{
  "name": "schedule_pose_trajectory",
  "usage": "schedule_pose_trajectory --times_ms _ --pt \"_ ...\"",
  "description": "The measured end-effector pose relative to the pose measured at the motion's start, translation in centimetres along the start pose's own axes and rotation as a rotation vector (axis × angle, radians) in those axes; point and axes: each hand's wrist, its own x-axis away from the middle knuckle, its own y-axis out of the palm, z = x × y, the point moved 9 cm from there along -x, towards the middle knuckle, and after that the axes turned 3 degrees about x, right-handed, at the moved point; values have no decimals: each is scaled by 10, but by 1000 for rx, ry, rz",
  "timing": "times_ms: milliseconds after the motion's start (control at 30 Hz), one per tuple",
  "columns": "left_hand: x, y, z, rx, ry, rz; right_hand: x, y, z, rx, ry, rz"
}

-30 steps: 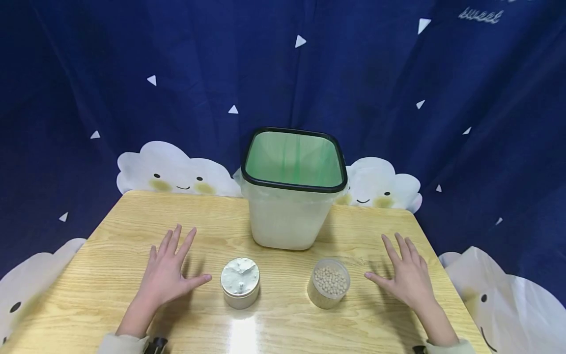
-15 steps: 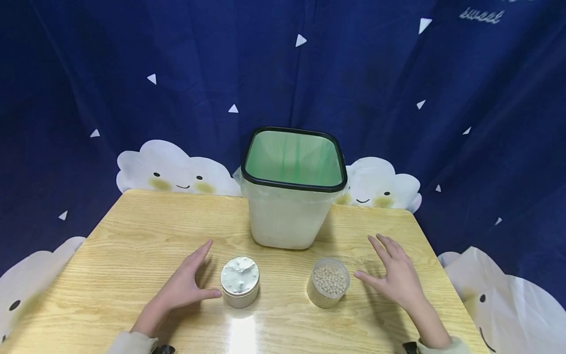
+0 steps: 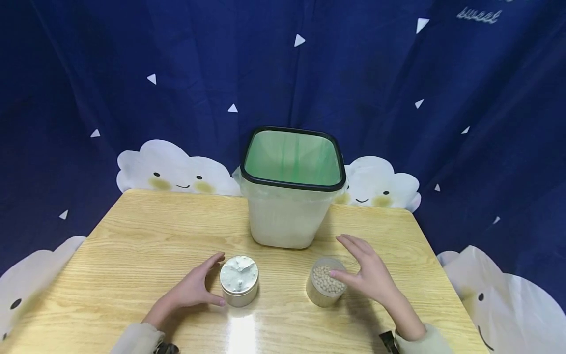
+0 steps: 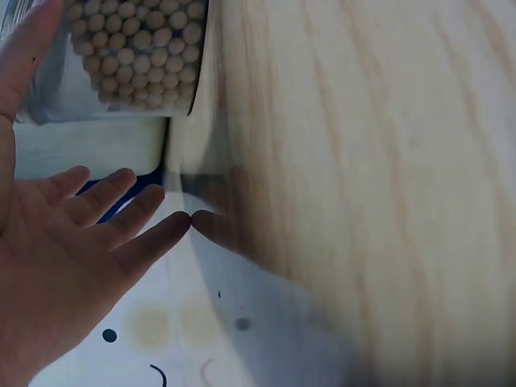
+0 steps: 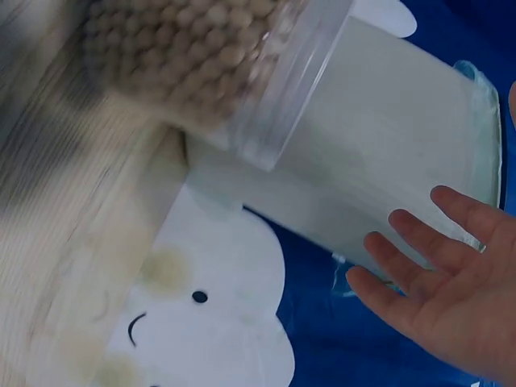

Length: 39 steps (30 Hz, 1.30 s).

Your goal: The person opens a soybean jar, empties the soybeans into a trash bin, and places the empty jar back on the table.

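Observation:
A round jar with a wrinkled silvery-white top (image 3: 240, 275) stands upright left of centre on the table. My left hand (image 3: 190, 291) is beside it, thumb and fingers spread round its left side. In the left wrist view, a jar of small beige balls (image 4: 141, 52) shows behind the left thumb. Right of centre stands a clear plastic jar (image 3: 319, 294), uncovered and part-filled with beige balls. My right hand (image 3: 369, 273) reaches in from the right, its thumb over the jar's rim in the head view. Its fingers are extended in the right wrist view (image 5: 451, 274).
Behind the jars, a whitish bin (image 3: 287, 221) with a black rim and a thin clear liner stands at the back of the wooden table (image 3: 177, 221). A dark blue curtain (image 3: 199, 64) with white clouds hangs beyond the table's far edge.
Both hands have moved inward: the left one rightwards to the silvery-topped jar, the right one leftwards to the clear jar. The jars and bin have stayed in place.

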Motion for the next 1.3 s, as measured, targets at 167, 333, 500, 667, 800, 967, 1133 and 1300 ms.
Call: schedule_pose_trajectory --times_ms 167,333,500,667,800,967,1133,1300 --pt "-3 9 -2 38 0 -54 -8 12 -14 -50 -8 -51" --pt "-7 16 -6 119 -10 -87 -14 24 -25 -86 -25 -90" --pt "-10 20 -4 208 2 -82 -18 34 -33 -114 -36 -106" --pt "-14 27 -2 227 17 -98 -19 44 -39 -147 -42 -124" --pt "-16 33 -2 235 12 -106 -18 51 -43 -170 -59 -132" --pt "-17 35 -1 261 18 -79 -19 58 -49 -166 -75 -146" --pt "-17 34 1 247 26 -51 -20 64 -55 -154 -83 -166" --pt "-20 29 7 242 35 -21 -21 66 -60 -171 -105 -161"
